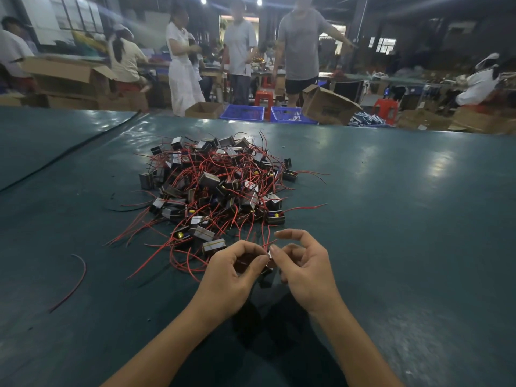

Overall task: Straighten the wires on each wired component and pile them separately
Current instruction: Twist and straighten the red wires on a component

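Near side of the pile [212,188], my left hand [231,277] grips one component [245,265]; my right hand [304,272], just beside, pinches its red wire [268,236], which runs far toward the pile.

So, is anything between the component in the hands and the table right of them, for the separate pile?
Nothing visible does. The left hand and right hand hold the component just nearer than the tangled pile; the table to their right shows only mat.

Factory assembly floor, long worktable [391,191], cardboard boxes [326,106], seated workers [125,60]
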Available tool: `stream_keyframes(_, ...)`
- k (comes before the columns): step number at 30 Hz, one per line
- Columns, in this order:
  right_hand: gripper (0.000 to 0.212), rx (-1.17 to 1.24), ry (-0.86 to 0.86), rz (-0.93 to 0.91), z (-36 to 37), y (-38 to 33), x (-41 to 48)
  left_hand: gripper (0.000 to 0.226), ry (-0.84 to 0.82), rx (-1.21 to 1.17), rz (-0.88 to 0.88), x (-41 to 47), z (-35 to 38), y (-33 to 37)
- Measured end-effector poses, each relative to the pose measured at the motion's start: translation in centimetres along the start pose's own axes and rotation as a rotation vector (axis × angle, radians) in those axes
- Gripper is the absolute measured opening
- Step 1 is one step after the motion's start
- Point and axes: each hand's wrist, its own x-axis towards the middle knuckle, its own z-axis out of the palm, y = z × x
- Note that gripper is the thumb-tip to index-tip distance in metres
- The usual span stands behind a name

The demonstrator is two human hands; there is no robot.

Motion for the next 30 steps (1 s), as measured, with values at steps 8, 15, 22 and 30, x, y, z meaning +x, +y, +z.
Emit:
stream_keyframes(8, 0.009, 0.123, 0.0, 0.156, -0.1, -0.2, -0.1, 0.007, -0.02, -0.004, 0.001, 0.0, 0.0, -0.2)
stream_keyframes(15, 0.005, -0.425, 0.005, -0.509, -0.1, 0.6, -0.5, 0.007, -0.005, -0.184, -0.109, 0.5, -0.6, 0.1)
stream_keyframes(22, 0.007, -0.459, 0.043, -0.399, -0.1, 0.4, -0.5, 0.006, 0.037, -0.157, -0.091, 0.4, -0.5, 0.3)
stream_keyframes(30, 0.022, -0.145, -0.059, 0.091, 0.3, -0.9, -0.4, 0.008, 0.096, 0.018, 0.025, 0.2, -0.3, 0.1)
